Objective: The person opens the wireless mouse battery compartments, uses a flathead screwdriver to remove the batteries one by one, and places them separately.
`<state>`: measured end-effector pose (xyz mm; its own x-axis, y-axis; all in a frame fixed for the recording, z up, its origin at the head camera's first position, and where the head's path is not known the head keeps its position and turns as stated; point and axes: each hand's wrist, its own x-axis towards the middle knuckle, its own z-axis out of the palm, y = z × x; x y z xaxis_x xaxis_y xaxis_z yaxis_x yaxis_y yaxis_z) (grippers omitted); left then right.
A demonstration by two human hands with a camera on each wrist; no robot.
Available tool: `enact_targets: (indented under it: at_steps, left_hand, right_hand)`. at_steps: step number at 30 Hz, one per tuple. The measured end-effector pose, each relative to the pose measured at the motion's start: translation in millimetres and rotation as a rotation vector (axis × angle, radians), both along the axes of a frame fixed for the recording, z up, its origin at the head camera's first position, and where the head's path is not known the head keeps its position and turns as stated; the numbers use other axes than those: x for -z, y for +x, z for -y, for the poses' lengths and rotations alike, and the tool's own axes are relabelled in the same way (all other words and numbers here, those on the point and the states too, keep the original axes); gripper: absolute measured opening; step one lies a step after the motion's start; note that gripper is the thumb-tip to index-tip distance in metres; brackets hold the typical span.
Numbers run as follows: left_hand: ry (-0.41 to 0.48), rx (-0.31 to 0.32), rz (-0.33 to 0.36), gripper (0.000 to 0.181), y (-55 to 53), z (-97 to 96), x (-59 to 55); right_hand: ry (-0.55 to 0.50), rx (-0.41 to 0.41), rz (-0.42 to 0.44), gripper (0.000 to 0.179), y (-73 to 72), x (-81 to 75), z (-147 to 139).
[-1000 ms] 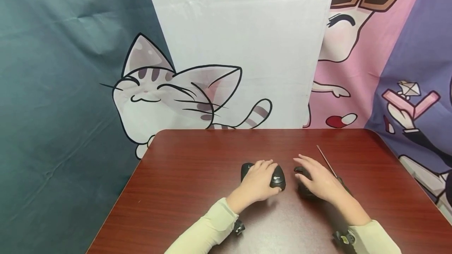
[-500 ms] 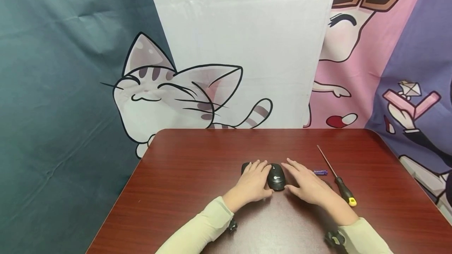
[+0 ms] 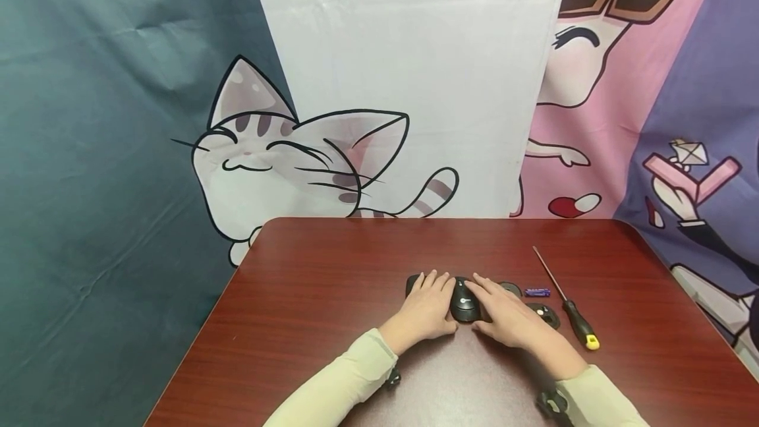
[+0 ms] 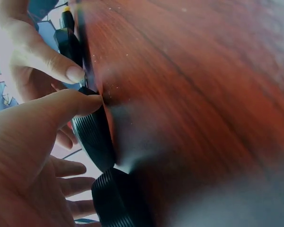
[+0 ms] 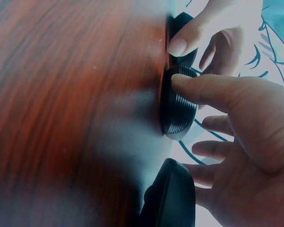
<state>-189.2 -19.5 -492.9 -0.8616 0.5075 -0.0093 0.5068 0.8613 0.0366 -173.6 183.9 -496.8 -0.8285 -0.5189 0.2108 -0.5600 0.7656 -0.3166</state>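
A black computer mouse [image 3: 464, 302] lies between my two hands on the table [image 3: 332, 282]. My left hand [image 3: 423, 308] has its fingers stretched forward, close beside the mouse's left side. Under those fingers a second black object [image 3: 410, 282] is mostly hidden. My right hand [image 3: 506, 312] lies at the mouse's right edge with extended fingers. In the right wrist view its thumb tip reaches the mouse's ribbed side [image 5: 182, 109]. The left wrist view shows the left thumb at the end of a ribbed black body [image 4: 92, 135].
Right of the right hand lie a flat dark piece [image 3: 511, 288], a blue battery [image 3: 537, 292] and a black oval part [image 3: 544, 315]. Beyond them is a screwdriver [image 3: 571, 308] with a black and yellow handle. A printed curtain [image 3: 403, 84] hangs behind the table.
My right hand has moved left to the mouse, uncovering the battery, dark parts and screwdriver handle. My left hand has slid slightly left off the mouse, which now shows more fully.
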Motion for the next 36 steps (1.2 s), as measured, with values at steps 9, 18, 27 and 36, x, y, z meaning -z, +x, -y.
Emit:
enact_targets:
  at_steps: [9,18,27,36]
  left_hand:
    - [-0.011,-0.002,-0.001,0.086,-3.8,-4.8,3.4]
    - [-0.013,0.019,-0.018,0.085,-6.8,-8.8,7.4]
    - [-0.02,0.033,-0.023,0.079,-5.4,-9.0,10.0]
    - [-0.022,0.046,-0.096,0.059,-8.5,-8.4,7.9]
  right_hand:
    - [0.024,0.002,0.022,0.074,-2.9,2.9,4.4]
    - [0.018,0.015,0.09,0.07,-4.4,4.0,6.0]
    - [0.046,-0.011,0.063,0.063,-0.8,5.8,4.1]
    - [-0.036,-0.034,0.056,0.054,-1.1,2.0,6.2]
